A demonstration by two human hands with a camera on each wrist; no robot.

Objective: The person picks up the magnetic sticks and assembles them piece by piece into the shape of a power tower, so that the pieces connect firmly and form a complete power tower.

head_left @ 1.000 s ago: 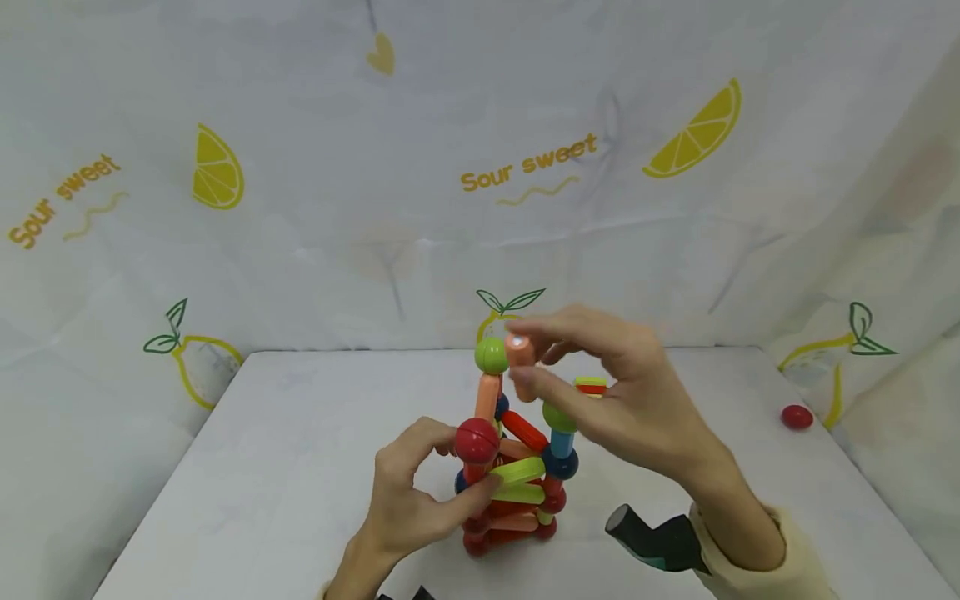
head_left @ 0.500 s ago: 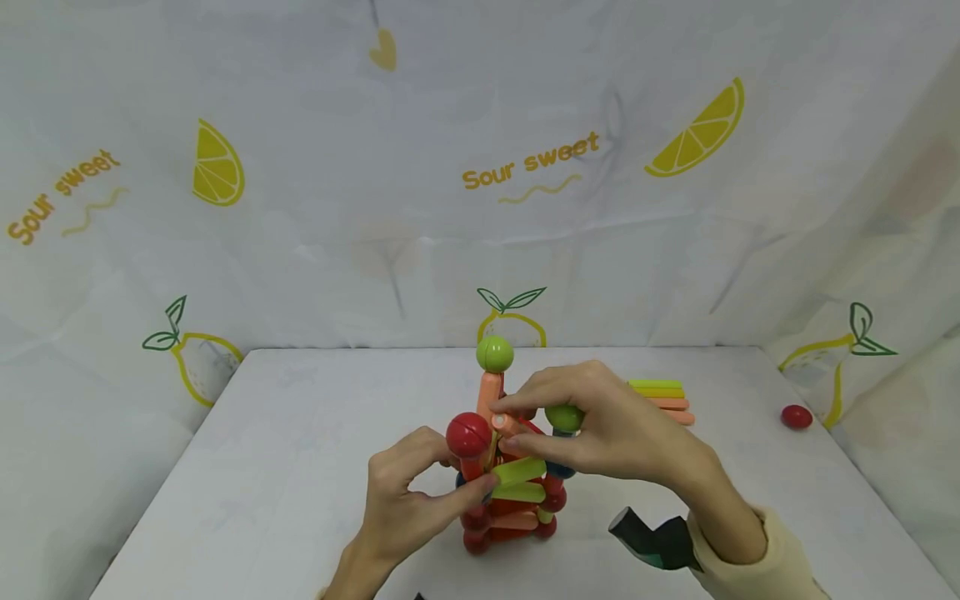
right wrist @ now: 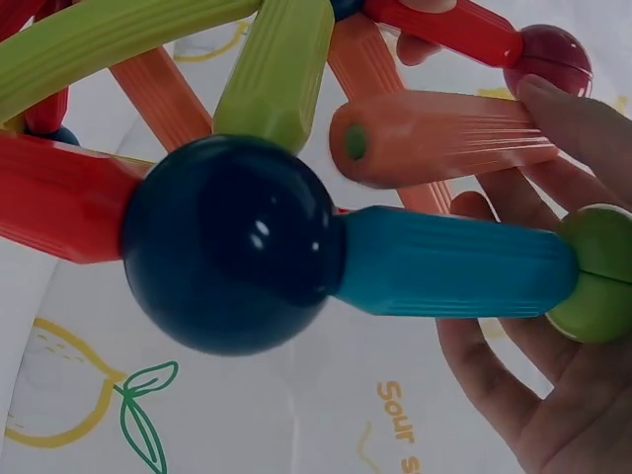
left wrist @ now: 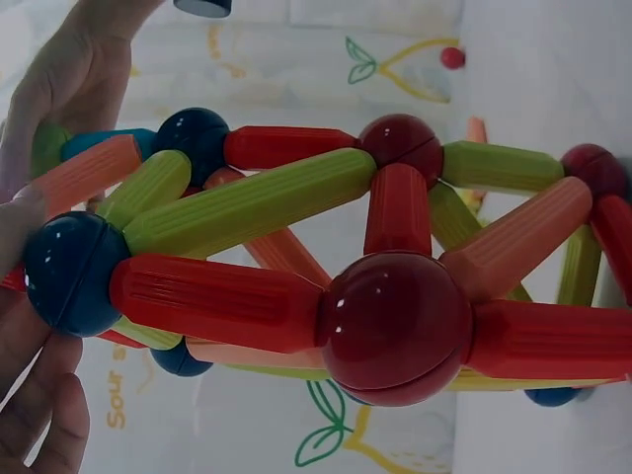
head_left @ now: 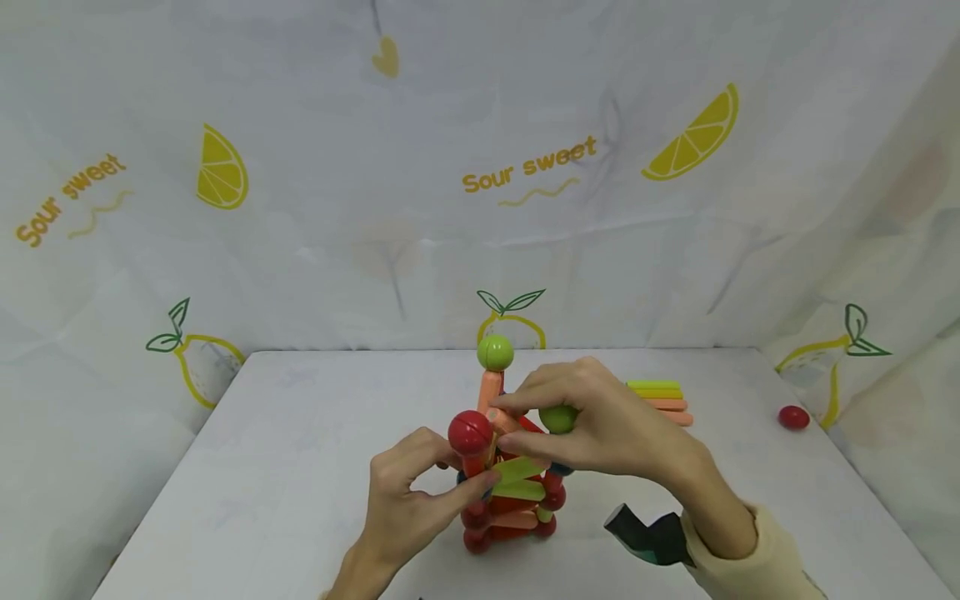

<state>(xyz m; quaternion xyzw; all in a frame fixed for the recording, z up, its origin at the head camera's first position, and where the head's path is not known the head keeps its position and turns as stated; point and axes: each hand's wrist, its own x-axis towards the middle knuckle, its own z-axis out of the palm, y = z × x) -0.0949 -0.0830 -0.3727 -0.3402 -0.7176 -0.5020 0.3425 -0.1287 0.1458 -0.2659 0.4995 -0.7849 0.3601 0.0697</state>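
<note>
A tower of magnetic rods and balls (head_left: 517,492) stands mid-table in the head view. My left hand (head_left: 408,492) grips its left side below the red top ball (head_left: 470,433). In the left wrist view, these fingers lie around a dark blue ball (left wrist: 74,274). My right hand (head_left: 592,421) pinches an orange magnetic rod (right wrist: 434,143) between thumb and fingers. One rod end points free in the right wrist view, near a lime rod (right wrist: 276,74). The green ball (right wrist: 597,272) on a blue rod (right wrist: 454,262) sits close to the right palm. Another green ball (head_left: 495,353) tops the tower's back.
Several loose rods (head_left: 663,393) in lime, yellow and orange lie side by side behind the right hand. A single red ball (head_left: 793,417) rests near the table's right edge. Patterned white cloth (head_left: 337,208) hangs behind the white table (head_left: 262,467).
My right hand has come down with the orange rod, from beside the back green ball to beside the red top ball, uncovering the loose rods. The left hand keeps its grip, almost unmoved.
</note>
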